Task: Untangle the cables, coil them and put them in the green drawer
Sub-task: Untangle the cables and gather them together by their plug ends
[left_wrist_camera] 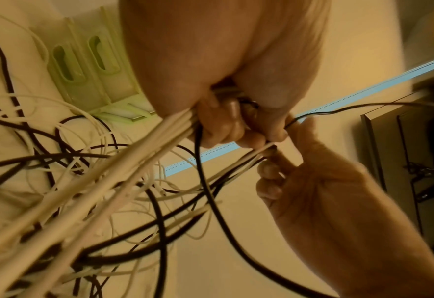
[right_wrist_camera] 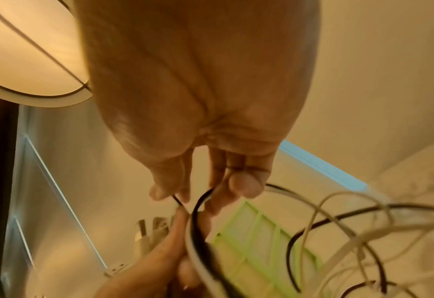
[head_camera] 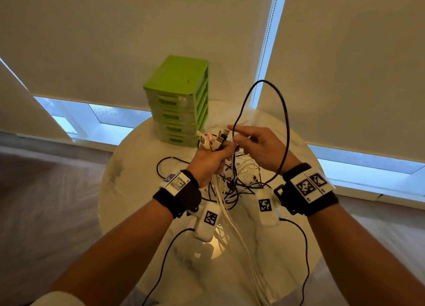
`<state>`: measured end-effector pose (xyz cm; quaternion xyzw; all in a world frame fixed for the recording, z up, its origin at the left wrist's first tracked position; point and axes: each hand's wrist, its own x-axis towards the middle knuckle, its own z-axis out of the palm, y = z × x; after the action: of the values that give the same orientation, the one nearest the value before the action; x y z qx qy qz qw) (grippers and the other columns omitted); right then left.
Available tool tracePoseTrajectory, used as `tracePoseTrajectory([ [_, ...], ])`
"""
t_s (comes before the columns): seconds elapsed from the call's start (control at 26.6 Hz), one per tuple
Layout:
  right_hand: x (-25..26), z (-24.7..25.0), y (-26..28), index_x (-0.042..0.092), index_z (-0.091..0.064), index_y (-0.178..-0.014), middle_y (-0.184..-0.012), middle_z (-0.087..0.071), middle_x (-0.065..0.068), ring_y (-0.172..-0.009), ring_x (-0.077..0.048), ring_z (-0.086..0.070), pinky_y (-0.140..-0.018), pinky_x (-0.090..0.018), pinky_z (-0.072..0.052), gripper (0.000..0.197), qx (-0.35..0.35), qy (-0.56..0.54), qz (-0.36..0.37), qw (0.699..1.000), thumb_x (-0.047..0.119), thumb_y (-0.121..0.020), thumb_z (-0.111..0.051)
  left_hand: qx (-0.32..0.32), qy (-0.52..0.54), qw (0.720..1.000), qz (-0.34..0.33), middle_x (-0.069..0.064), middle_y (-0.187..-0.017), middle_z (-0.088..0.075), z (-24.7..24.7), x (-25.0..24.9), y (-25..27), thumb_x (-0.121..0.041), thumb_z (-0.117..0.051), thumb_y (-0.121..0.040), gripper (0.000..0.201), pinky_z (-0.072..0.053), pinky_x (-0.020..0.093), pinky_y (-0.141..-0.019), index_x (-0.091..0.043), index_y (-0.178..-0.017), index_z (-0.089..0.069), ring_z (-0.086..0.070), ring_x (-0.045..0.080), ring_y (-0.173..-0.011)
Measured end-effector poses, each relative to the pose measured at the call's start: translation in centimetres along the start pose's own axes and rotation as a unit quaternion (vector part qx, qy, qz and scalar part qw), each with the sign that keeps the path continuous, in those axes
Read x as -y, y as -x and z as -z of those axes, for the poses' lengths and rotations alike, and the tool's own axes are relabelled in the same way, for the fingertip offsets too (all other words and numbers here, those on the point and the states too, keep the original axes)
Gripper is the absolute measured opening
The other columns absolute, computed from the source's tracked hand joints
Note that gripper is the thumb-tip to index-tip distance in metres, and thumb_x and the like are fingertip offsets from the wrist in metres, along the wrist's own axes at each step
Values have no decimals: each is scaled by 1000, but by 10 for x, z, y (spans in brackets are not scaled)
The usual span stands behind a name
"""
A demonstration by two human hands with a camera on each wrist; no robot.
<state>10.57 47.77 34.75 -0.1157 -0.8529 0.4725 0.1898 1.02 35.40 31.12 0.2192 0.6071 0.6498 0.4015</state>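
Here, both hands work the cables above the table.
Left hand [head_camera: 212, 158] grips bunched cables [head_camera: 226, 204]; right hand [head_camera: 259, 147] pinches a looping black cable [head_camera: 285, 122]; green drawers [head_camera: 179, 101] at far edge.

cable tangle [head_camera: 232, 181] blurred, plug ends [head_camera: 213, 138] indistinct

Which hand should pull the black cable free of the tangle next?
Right. The right hand already pinches the black cable at its raised loop, while the left hand is full, gripping the bundle of plugs.
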Motion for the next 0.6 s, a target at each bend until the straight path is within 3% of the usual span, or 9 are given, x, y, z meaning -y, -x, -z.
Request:
tracePoseTrajectory([
  [0.08,-10,7,4,8,-69,-113,-79,-63,12,-64,9,-57,-62,-8,-44,24,3,37,-13,999,14,-91,-63,-14,37,999,21,-4,-59,-48,3,0,-4,-18,-54,-97,24,-17,19,-40,-18,-76,-64,-24,7,-46],
  [0.19,-20,21,11,13,-74,-90,-76,-66,11,-64,1,-59,-63,-16,-46,9,-1,61,-48,997,16,-88,-66,-37,115,992,35,-4,-61,-51,9,-4,-10,-20,-48,-100,22,-16,15,-37,-11,-84,-60,-23,3,-41],
  [0.26,-25,34,16,19,-72,-84,-74,-65,9,-64,-8,-56,-63,-21,-47,10,19,71,-97,993,15,-90,-64,-57,158,985,27,-6,-61,-51,19,-7,-13,-20,-46,-101,23,-16,14,-36,-11,-85,-59,-23,2,-39],
  [0.45,-46,64,22,20,-70,-85,-86,-66,7,-69,-5,-54,-67,-22,-42,12,39,154,-148,976,16,-92,-61,-73,194,978,0,-6,-65,-52,36,-17,-14,-24,-45,-101,24,-19,13,-34,-14,-85,-59,-24,1,-39],
  [0.6,-67,76,22,12,-71,-87,-89,-66,0,-79,-14,-56,-75,-27,-39,13,38,219,-192,956,16,-92,-61,-66,271,960,-25,-7,-64,-50,40,-38,-6,-29,-42,-101,26,-18,12,-35,-17,-82,-55,-27,0,-36],
])
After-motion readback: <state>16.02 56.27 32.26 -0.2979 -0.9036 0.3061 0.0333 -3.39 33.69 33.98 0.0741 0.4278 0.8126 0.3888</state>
